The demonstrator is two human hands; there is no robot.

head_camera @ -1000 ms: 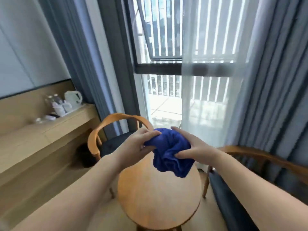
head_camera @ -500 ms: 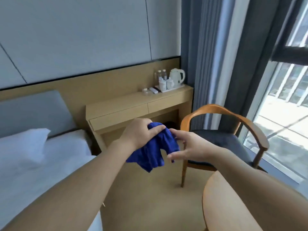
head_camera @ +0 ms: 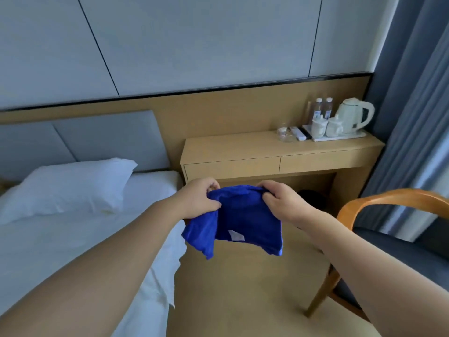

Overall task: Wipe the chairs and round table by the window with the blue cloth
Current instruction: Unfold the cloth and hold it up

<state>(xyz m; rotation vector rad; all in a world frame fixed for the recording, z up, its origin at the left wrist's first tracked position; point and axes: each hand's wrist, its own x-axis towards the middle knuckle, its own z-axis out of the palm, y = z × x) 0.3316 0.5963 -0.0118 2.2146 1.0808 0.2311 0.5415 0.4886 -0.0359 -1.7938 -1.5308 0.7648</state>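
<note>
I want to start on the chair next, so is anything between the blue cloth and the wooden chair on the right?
Nothing visible does. The left hand and right hand grip the blue cloth by its top edge in mid-air, and only bare floor shows between it and the wooden chair.

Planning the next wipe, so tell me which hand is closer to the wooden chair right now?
Right. The right hand grips the blue cloth on the side toward the wooden chair; the left hand grips its other edge, over by the bed.
</note>
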